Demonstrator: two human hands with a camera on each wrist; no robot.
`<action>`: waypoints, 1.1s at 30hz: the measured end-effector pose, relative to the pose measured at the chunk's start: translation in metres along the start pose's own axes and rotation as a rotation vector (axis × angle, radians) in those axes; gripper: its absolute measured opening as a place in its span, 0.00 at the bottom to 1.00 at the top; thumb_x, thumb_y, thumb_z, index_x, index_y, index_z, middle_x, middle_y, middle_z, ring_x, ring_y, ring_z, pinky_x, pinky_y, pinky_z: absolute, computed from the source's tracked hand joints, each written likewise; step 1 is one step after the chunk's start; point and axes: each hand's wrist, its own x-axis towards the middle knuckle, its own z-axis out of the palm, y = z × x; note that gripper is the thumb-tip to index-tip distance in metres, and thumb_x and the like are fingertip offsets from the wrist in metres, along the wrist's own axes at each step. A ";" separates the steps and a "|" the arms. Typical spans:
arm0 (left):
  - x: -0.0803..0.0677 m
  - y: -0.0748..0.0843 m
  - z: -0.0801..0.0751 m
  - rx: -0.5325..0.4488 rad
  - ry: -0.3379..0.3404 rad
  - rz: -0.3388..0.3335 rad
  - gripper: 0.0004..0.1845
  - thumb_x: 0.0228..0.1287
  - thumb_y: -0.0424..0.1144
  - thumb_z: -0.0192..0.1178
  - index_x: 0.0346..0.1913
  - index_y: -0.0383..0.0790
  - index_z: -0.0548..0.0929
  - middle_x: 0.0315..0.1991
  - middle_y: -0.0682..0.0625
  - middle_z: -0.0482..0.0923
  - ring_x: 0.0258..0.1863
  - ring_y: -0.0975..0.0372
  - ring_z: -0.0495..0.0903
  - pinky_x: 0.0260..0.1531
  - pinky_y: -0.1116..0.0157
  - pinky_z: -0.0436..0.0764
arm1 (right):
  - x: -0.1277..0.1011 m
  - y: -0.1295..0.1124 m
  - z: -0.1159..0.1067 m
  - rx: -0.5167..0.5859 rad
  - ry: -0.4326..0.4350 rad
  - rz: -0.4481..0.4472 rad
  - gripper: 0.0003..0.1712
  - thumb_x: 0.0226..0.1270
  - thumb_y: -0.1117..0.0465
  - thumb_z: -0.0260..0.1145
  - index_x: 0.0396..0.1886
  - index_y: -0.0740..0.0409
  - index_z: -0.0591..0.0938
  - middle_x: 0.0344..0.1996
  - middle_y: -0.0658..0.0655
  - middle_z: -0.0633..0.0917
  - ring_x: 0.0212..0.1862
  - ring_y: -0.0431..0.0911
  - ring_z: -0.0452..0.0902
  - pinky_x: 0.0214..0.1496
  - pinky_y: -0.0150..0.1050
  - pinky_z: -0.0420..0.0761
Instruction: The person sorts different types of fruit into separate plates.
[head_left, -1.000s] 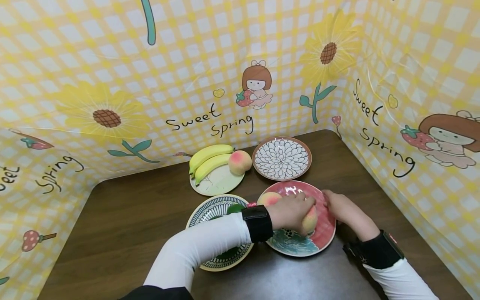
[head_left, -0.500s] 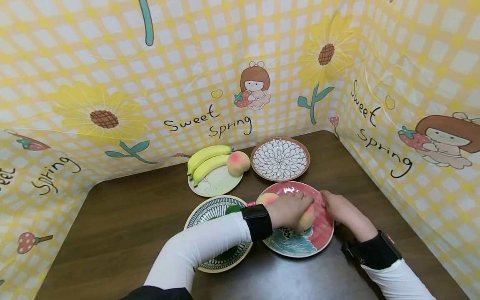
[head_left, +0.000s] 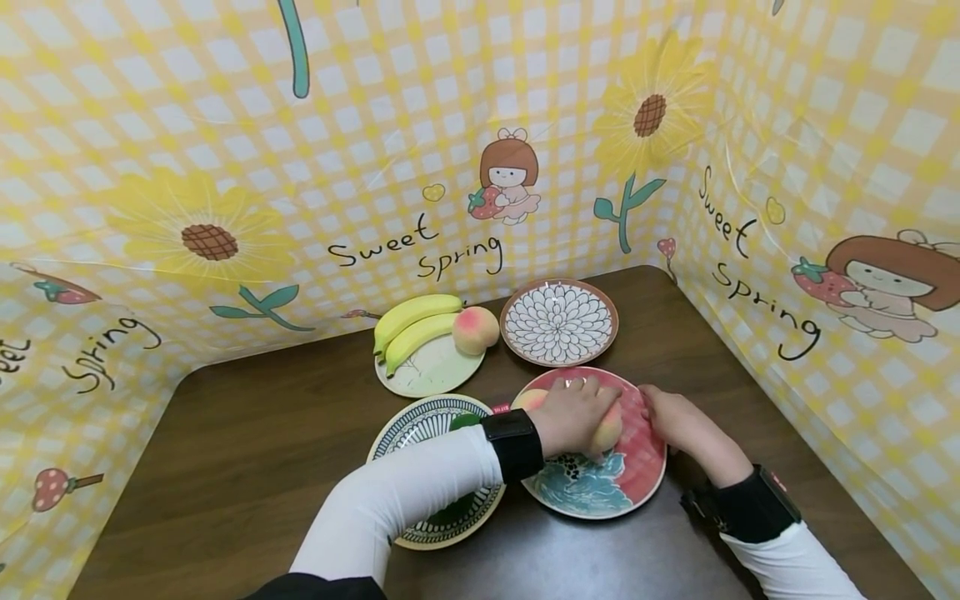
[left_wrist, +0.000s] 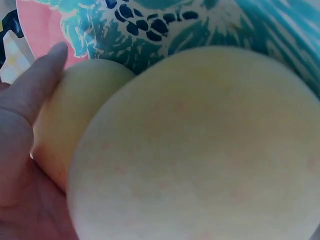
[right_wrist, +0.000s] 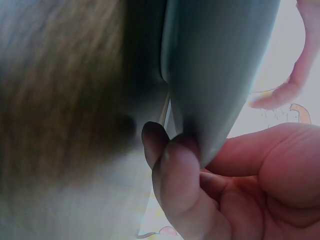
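My left hand (head_left: 573,414) reaches across to the pink and teal plate (head_left: 641,450) and grips a peach (head_left: 608,429) on it, fingers curled over the top. A second peach (head_left: 529,399) is on the same plate, to the left of that hand and partly behind it. In the left wrist view this second peach (left_wrist: 200,150) fills the foreground, while the gripped peach (left_wrist: 85,105) shows behind it against the palm and a finger. My right hand (head_left: 678,417) holds the plate's right rim; in the right wrist view its fingers (right_wrist: 180,175) curl under the plate's underside (right_wrist: 215,65).
A patterned plate (head_left: 386,433) with green things on it lies partly under my left sleeve (head_left: 420,475). Behind stand a pale plate (head_left: 431,379) bearing bananas (head_left: 416,329) and a peach (head_left: 476,331), and a brown-rimmed flower plate (head_left: 559,323). Checked cloth walls (head_left: 300,150) enclose the table.
My left hand has shifted slightly left and away from me with the gripped peach, closer to the other peach. The right hand keeps its hold on the rim.
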 end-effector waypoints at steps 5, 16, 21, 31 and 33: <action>-0.004 -0.012 -0.015 -0.095 0.003 0.007 0.60 0.52 0.73 0.68 0.82 0.61 0.48 0.78 0.45 0.59 0.77 0.52 0.64 0.74 0.50 0.68 | -0.001 -0.001 0.001 0.002 0.009 -0.017 0.21 0.80 0.67 0.49 0.65 0.75 0.68 0.44 0.77 0.80 0.19 0.48 0.76 0.20 0.39 0.80; -0.016 -0.120 -0.053 -0.215 0.207 -0.182 0.59 0.57 0.68 0.69 0.84 0.55 0.47 0.84 0.39 0.42 0.84 0.43 0.43 0.80 0.40 0.50 | 0.000 -0.003 0.000 -0.003 -0.031 0.048 0.25 0.81 0.65 0.48 0.71 0.74 0.64 0.48 0.76 0.79 0.22 0.48 0.75 0.24 0.38 0.79; -0.020 -0.162 -0.041 -0.241 0.250 -0.219 0.56 0.59 0.60 0.71 0.83 0.51 0.50 0.83 0.37 0.44 0.83 0.40 0.44 0.78 0.38 0.55 | -0.002 -0.002 -0.001 0.002 -0.025 0.050 0.25 0.81 0.66 0.49 0.70 0.76 0.64 0.49 0.77 0.79 0.21 0.48 0.74 0.24 0.38 0.79; -0.021 -0.194 -0.004 -0.266 0.157 -0.274 0.49 0.62 0.55 0.69 0.81 0.48 0.57 0.83 0.36 0.44 0.83 0.40 0.43 0.77 0.38 0.57 | 0.001 -0.002 0.002 0.009 -0.022 0.074 0.25 0.81 0.66 0.50 0.71 0.75 0.64 0.53 0.77 0.78 0.26 0.49 0.76 0.25 0.39 0.81; -0.020 -0.197 0.003 -0.262 0.127 -0.277 0.48 0.62 0.54 0.69 0.81 0.47 0.58 0.83 0.35 0.46 0.83 0.40 0.44 0.76 0.37 0.58 | 0.001 -0.002 0.002 0.006 -0.017 0.073 0.25 0.81 0.66 0.50 0.71 0.75 0.64 0.53 0.77 0.78 0.25 0.49 0.76 0.25 0.39 0.81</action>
